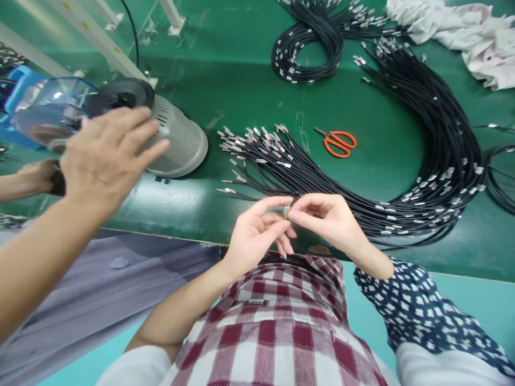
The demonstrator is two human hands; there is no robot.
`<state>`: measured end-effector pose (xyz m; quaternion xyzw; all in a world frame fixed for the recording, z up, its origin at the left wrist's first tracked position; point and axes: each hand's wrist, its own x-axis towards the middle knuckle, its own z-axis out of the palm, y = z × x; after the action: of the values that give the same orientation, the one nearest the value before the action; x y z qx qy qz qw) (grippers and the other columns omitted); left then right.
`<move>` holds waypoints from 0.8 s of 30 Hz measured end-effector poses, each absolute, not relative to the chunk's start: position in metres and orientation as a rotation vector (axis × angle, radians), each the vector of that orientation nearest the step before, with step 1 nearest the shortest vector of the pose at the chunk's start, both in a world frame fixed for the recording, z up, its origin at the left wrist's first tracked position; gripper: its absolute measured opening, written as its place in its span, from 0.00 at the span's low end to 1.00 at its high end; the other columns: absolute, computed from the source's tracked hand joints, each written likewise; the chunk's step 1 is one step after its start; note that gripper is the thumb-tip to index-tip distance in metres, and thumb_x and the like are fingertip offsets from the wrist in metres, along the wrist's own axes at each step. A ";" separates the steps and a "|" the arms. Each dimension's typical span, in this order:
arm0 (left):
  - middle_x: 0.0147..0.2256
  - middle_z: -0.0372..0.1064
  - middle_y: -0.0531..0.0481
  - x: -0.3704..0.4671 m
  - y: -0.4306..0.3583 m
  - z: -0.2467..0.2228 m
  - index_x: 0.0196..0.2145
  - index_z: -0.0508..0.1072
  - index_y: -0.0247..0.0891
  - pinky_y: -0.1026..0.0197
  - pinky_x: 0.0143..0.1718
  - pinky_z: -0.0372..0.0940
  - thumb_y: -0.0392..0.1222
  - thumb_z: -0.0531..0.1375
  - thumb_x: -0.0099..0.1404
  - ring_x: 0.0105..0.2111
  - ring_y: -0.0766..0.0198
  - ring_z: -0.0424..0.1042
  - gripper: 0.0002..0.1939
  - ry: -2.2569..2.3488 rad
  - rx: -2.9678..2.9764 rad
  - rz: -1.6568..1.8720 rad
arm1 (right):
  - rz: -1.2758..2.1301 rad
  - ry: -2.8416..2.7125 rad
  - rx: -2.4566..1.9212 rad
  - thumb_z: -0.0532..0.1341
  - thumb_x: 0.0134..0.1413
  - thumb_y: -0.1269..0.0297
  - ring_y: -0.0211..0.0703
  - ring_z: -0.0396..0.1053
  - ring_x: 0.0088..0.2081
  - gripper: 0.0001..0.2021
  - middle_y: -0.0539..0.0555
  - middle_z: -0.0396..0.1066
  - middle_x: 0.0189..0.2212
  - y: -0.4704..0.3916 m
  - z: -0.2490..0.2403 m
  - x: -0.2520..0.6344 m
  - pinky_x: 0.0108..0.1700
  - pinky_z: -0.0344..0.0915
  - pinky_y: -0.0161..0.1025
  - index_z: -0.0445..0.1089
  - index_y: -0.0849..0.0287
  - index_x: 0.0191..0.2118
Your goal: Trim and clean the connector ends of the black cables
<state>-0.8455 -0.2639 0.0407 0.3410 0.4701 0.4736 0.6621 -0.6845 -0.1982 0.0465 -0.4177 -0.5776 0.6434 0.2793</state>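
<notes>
1. Small metal piece [287,209]: held just in front of the body at the near edge of the green table [241,91]. Its fine features are too small to tell.
2. The left hand [251,236] has index finger and thumb closed on it, one above and one below; the right hand [332,220] pinches its side, fingertips together on it.
3. For good control, I'd let the left pinch bear the piece and the right make small, light adjustments, with wrists low and the gripped faces square to the pads; a hard squeeze could tilt or flip it.
4. Just beyond lie black cables [446,118] with metal-tipped ends [257,145]; sleeves and knuckles are best clear of those.
5. Farther out are orange-handled scissors [329,136]. At left, a co-worker's hand [104,155] reaches over a grey machine [181,139].
</notes>
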 end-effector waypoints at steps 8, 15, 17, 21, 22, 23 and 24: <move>0.26 0.75 0.52 -0.847 -0.264 0.040 0.53 0.65 0.35 0.65 0.19 0.70 0.43 0.64 0.63 0.19 0.63 0.75 0.23 1.059 0.780 1.064 | 1.752 -1.543 -1.124 0.69 0.48 0.57 0.38 0.68 0.26 0.12 0.52 0.74 0.24 -0.199 0.046 -0.684 0.31 0.66 0.36 0.74 0.61 0.27; 0.26 0.75 0.51 -0.848 -0.265 0.040 0.53 0.66 0.35 0.65 0.18 0.70 0.44 0.65 0.62 0.19 0.63 0.75 0.24 1.065 0.778 1.063 | 1.789 -1.514 -1.117 0.69 0.48 0.56 0.38 0.69 0.26 0.12 0.52 0.74 0.25 -0.200 0.045 -0.685 0.32 0.67 0.36 0.74 0.60 0.28; 0.26 0.75 0.51 -0.848 -0.265 0.040 0.53 0.66 0.35 0.65 0.18 0.70 0.44 0.65 0.62 0.19 0.63 0.75 0.24 1.064 0.779 1.067 | 1.794 -1.508 -1.123 0.69 0.48 0.55 0.39 0.69 0.26 0.12 0.52 0.74 0.24 -0.200 0.045 -0.686 0.32 0.67 0.37 0.74 0.60 0.28; 0.26 0.75 0.52 -0.848 -0.265 0.038 0.53 0.66 0.36 0.65 0.19 0.71 0.44 0.64 0.63 0.19 0.63 0.75 0.23 1.061 0.788 1.066 | 1.776 -1.513 -1.135 0.69 0.48 0.55 0.38 0.68 0.26 0.13 0.52 0.73 0.24 -0.200 0.044 -0.686 0.32 0.66 0.36 0.74 0.60 0.28; 0.27 0.75 0.52 -0.848 -0.265 0.038 0.54 0.66 0.36 0.65 0.19 0.71 0.43 0.64 0.63 0.19 0.63 0.75 0.23 1.059 0.791 1.067 | 1.771 -1.515 -1.134 0.69 0.48 0.55 0.38 0.68 0.26 0.12 0.52 0.73 0.25 -0.200 0.044 -0.686 0.32 0.66 0.36 0.74 0.61 0.28; 0.27 0.75 0.52 -0.848 -0.264 0.038 0.54 0.66 0.36 0.65 0.19 0.71 0.43 0.64 0.63 0.19 0.63 0.75 0.23 1.055 0.793 1.068 | 1.769 -1.518 -1.131 0.69 0.48 0.56 0.38 0.68 0.26 0.12 0.52 0.73 0.25 -0.200 0.044 -0.685 0.32 0.66 0.36 0.74 0.61 0.28; 0.27 0.75 0.51 -0.848 -0.264 0.038 0.54 0.66 0.36 0.65 0.19 0.71 0.43 0.64 0.64 0.19 0.63 0.75 0.23 1.053 0.795 1.069 | 1.766 -1.520 -1.130 0.69 0.48 0.56 0.37 0.67 0.26 0.12 0.52 0.73 0.24 -0.200 0.043 -0.685 0.31 0.65 0.36 0.74 0.61 0.28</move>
<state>-0.8484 -0.2641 0.0376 0.3514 0.4654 0.4728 0.6606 -0.6852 -0.1996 0.0435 -0.4198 -0.5648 0.6561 0.2726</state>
